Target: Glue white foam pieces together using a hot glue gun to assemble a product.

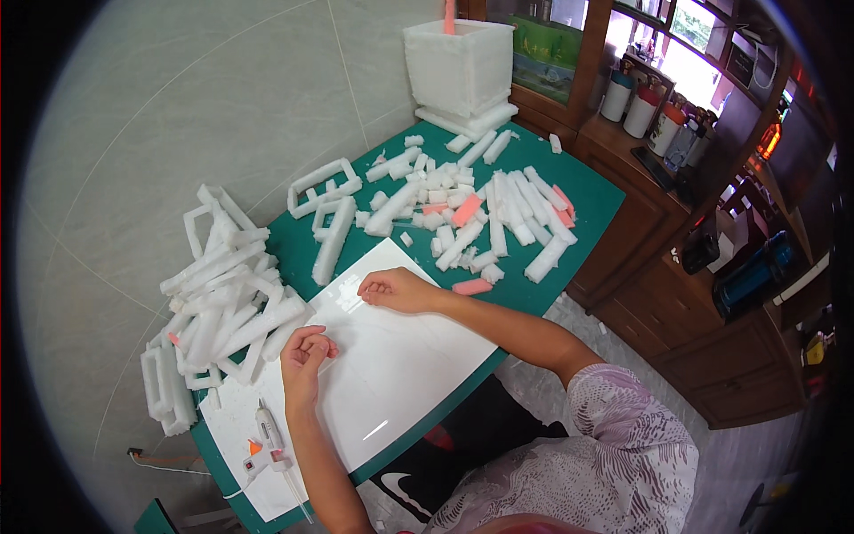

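Over a glossy white board (391, 374), my left hand (305, 356) has its fingers curled in, and nothing shows in them. Further right, my right hand (396, 290) is low over the board's far part, its fingers bent under and closed. Whatever it holds, if anything, is hidden. A white glue gun (270, 432) with an orange part lies to the left of my left forearm, a clear stick lying by it. White foam strips and frames (227, 294) form a heap beyond my left hand. Past my right hand lie several loose white foam pieces (445, 191).
The green table (587, 191) meets a grey wall (205, 98) on the left. At its far corner stands a square white foam box (458, 67) on a stepped base. Pink foam bits (466, 210) lie among the pieces. A brown wooden cabinet (623, 178) with bottles stands at right.
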Action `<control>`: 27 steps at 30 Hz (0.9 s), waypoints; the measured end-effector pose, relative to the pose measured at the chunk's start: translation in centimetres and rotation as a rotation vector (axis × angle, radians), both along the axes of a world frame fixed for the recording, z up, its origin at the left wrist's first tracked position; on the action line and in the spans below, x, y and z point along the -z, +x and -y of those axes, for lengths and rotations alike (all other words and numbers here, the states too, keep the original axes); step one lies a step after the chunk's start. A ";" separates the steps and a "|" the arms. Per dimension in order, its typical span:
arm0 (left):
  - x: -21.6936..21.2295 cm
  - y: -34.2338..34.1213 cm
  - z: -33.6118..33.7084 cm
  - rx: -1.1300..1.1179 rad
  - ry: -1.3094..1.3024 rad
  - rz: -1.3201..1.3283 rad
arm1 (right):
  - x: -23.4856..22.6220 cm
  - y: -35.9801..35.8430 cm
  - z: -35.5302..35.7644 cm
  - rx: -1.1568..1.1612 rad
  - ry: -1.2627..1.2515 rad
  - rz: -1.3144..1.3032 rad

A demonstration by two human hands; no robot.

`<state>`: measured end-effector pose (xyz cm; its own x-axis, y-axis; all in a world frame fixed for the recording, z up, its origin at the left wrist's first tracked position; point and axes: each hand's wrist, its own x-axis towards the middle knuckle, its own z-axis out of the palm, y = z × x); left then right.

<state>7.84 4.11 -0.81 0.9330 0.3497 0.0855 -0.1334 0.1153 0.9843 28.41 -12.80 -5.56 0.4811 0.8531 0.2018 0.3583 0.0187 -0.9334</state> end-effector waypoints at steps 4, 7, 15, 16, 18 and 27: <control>-0.1 0.2 0.2 -0.007 0.025 -0.038 | -0.3 -0.1 0.5 0.006 -0.018 0.021; 0.3 0.3 0.3 0.001 0.060 -0.074 | -1.0 0.0 1.2 0.001 -0.011 0.018; 1.2 0.4 0.1 -0.019 0.074 -0.117 | -6.9 13.3 11.0 0.632 -0.061 0.411; 1.0 0.5 0.3 -0.038 0.057 -0.123 | -7.2 16.5 13.1 0.776 -0.176 0.433; 0.8 0.8 0.5 -0.018 0.153 -0.132 | -5.5 20.7 17.4 0.914 -0.331 0.681; 1.6 0.8 1.4 -0.134 0.590 -0.237 | -1.9 21.3 20.1 0.587 -0.387 0.529</control>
<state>8.62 2.66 -2.38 0.9015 0.4220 0.0958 0.1199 -0.4563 0.8817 49.75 -32.91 -3.64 0.7890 0.5517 0.2703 0.5979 -0.5882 -0.5445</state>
